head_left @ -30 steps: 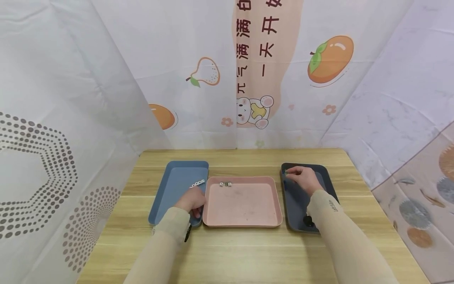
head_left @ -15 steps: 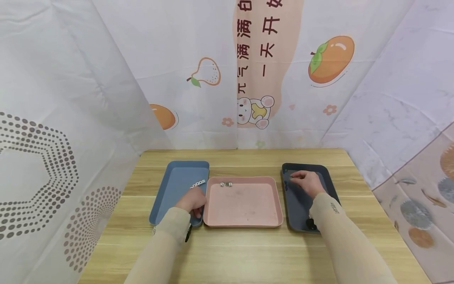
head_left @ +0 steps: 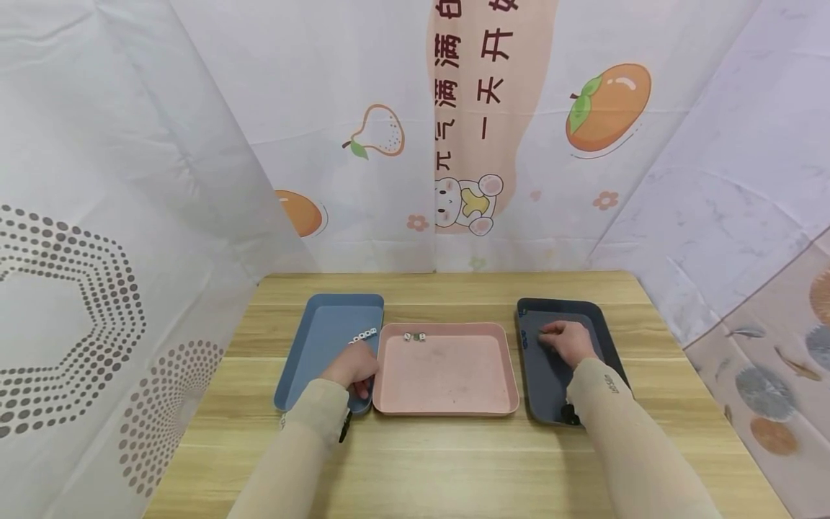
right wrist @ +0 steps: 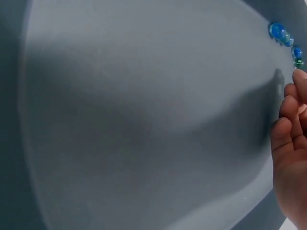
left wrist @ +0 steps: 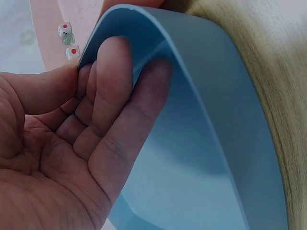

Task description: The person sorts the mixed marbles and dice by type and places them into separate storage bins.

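Observation:
My left hand (head_left: 352, 366) pinches the right rim of the blue tray (head_left: 329, 324), thumb outside and fingers inside, as the left wrist view shows. A slanting row of white dice (head_left: 366, 334) lies in that tray beyond the hand. Over the dark grey tray (head_left: 543, 375), my right hand (head_left: 567, 342) has its thumb and index finger together at the tips. They seem to pinch a small glass marble, mostly hidden by the fingers. Several blue and green glass marbles (right wrist: 278, 31) lie along that tray's left side, near the fingertips.
Between the two trays stands a pink tray (head_left: 447, 375), with a die (head_left: 407, 336), a greenish glass marble (head_left: 416, 336) and another die (head_left: 422, 336) in a row at its back left. A dark object (head_left: 569, 414) shows by the right cuff. Printed curtains surround the wooden table (head_left: 447, 468).
My right hand has drawn back from the far left corner of the dark tray, slightly rightward and toward me, fingertips still together. The left hand keeps its place on the blue tray.

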The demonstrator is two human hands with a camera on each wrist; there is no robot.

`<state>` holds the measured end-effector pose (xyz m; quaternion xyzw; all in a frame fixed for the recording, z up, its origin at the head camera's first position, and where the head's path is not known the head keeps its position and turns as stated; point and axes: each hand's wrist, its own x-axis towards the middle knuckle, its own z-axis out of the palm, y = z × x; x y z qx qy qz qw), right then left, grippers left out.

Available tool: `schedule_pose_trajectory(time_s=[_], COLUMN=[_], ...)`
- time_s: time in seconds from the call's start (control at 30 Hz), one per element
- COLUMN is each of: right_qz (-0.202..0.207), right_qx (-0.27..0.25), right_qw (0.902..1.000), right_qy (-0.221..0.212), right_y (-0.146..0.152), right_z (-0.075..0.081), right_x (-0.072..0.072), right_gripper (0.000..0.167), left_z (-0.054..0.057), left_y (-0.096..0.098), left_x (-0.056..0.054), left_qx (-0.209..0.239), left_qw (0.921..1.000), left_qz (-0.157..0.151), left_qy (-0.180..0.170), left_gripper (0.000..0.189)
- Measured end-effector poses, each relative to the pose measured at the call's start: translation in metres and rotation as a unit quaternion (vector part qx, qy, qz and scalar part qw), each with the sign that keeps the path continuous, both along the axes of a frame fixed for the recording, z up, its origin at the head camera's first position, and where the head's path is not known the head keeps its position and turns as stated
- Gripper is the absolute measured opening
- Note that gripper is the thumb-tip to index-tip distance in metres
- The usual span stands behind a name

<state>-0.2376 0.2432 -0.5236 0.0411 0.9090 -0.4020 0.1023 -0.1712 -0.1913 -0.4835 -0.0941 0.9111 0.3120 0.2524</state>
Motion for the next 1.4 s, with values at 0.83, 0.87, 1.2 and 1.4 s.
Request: schedule_pose_trajectory(time_s=[0.83,0.87,1.2,1.4], right_qz=[-0.023,-0.024,-0.025,-0.016], right_qx=[-0.013,-0.016,-0.031,-0.043], right_qw=[0.9996,0.9996,0.9992,0.9986], right_qy=[-0.004,-0.006,0.01,0.024], right_y=[0.006,0.006,0.01,0.008], right_z=[-0.005,-0.004,0.007,0.014], right_x=[0.001,0.001,-0.001,-0.007], right_gripper=[0.035,0.035,0.032,0.033], left_z=[0.003,0.003,0.002,0.002], left_y=[0.001,0.001,0.001,0.0], left_x=[0.002,0.001,0.0,0.0], left_qx=[-0.004,-0.003,-0.003,-0.003], left_qw=[1.0,1.0,1.0,1.0], left_qz=[-0.006,-0.006,-0.01,-0.008], left_qy=[0.002,0.002,0.0,0.001], left_gripper=[0.035,0.035,0.034,0.033])
